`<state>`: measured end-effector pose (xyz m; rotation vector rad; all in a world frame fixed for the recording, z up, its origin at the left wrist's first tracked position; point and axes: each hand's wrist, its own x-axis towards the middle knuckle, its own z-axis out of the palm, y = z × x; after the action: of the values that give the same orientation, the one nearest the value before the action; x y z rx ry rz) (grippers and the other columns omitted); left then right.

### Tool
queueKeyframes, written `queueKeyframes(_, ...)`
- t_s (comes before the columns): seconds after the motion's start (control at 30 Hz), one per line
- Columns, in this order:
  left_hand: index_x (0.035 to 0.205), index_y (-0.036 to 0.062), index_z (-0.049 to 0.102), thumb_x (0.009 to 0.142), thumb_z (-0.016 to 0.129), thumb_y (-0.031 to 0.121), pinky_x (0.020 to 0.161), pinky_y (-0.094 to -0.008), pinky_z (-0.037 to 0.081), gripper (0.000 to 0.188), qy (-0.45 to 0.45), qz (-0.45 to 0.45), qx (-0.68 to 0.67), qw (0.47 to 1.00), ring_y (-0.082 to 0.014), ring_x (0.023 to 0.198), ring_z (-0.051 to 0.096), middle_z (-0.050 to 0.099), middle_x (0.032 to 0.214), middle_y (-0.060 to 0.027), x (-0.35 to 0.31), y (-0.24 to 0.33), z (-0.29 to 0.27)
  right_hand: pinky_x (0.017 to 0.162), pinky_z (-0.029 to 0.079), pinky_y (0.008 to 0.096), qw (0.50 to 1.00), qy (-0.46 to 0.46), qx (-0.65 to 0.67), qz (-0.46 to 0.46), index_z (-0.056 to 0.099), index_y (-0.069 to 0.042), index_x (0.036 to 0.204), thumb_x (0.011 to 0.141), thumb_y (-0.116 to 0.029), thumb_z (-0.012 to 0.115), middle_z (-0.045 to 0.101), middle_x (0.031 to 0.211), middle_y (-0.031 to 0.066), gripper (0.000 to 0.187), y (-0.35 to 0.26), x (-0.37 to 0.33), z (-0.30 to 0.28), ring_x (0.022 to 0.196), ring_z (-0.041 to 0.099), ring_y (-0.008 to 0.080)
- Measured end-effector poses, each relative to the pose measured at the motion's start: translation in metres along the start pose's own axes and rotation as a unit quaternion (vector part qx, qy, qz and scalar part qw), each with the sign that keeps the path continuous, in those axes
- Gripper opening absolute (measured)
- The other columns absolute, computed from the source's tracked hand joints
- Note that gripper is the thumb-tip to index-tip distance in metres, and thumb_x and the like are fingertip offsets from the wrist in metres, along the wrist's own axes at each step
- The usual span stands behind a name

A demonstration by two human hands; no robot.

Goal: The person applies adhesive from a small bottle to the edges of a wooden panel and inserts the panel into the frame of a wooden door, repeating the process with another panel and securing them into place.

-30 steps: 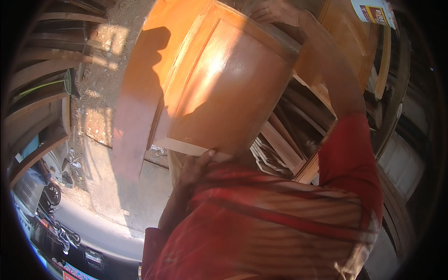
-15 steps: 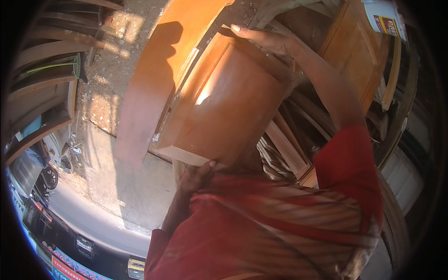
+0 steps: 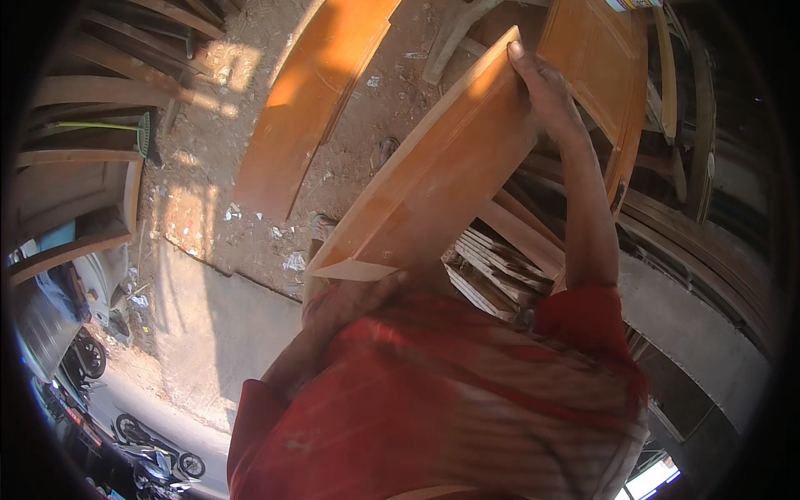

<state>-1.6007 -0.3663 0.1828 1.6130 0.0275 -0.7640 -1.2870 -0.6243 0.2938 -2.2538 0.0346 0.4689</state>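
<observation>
I hold a flat orange-brown wooden panel (image 3: 433,183) slanted in front of my chest, over my red striped shirt. My right hand (image 3: 546,87) grips its far upper edge, the arm stretched out from a red sleeve. My left hand (image 3: 358,300) supports the near lower end from beneath, its fingers partly hidden under the pale cut edge. The panel hangs above dusty ground and touches nothing else that I can see.
A long orange door leaf (image 3: 317,100) lies on the dirt ahead. Another panelled door (image 3: 604,67) leans at the upper right. Stacked wooden slats (image 3: 492,267) sit below the panel. Curved timber pieces (image 3: 83,158) pile up at left; motorcycles (image 3: 154,454) stand by a concrete strip (image 3: 225,333).
The panel has dropped away from my face and now lies lower and flatter. My right hand stays on its far edge, and more of the ground shows.
</observation>
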Motion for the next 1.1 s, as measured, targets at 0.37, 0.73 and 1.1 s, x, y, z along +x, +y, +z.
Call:
queueKeyframes(0.37, 0.153, 0.0115, 0.047, 0.089, 0.061, 0.015, 0.105, -0.0466, 0.046, 0.065, 0.11, 0.393, 0.489, 0.771, -0.0318, 0.137, 0.054, 0.051, 0.155, -0.0107, -0.034, 0.081, -0.042, 0.106, 0.049, 0.0422, 0.802, 0.319, 0.498, -0.086, 0.039, -0.001, 0.151, 0.1, -0.062, 0.053, 0.05, 0.147, 0.0174, 0.081, 0.005, -0.251, 0.069, 0.131, 0.055, 0.0284)
queueKeyframes(0.73, 0.143, 0.0021, 0.05, 0.085, 0.081, 0.033, 0.106, -0.0465, 0.047, 0.072, 0.308, 0.381, 0.303, 0.818, -0.0361, 0.13, 0.056, 0.054, 0.142, -0.0179, -0.061, 0.038, -0.062, 0.096, 0.055, 0.0382, 0.727, 0.229, 0.643, -0.073, 0.055, -0.001, 0.137, 0.105, -0.031, 0.054, 0.067, 0.125, 0.0114, 0.045, 0.101, -0.24, 0.107, 0.112, 0.066, 0.0237)
queueKeyframes(1.1, 0.133, -0.0001, 0.051, 0.099, 0.066, 0.045, 0.09, -0.0488, 0.057, 0.059, 0.081, -0.01, -0.466, 0.881, -0.0312, 0.113, 0.064, 0.061, 0.124, -0.0176, 0.017, 0.016, -0.045, 0.1, 0.054, 0.0409, 0.669, 0.082, 0.739, 0.014, 0.052, -0.002, 0.142, 0.106, -0.036, 0.055, 0.065, 0.133, 0.0129, 0.049, 0.141, -0.142, 0.116, 0.117, 0.065, 0.0259)
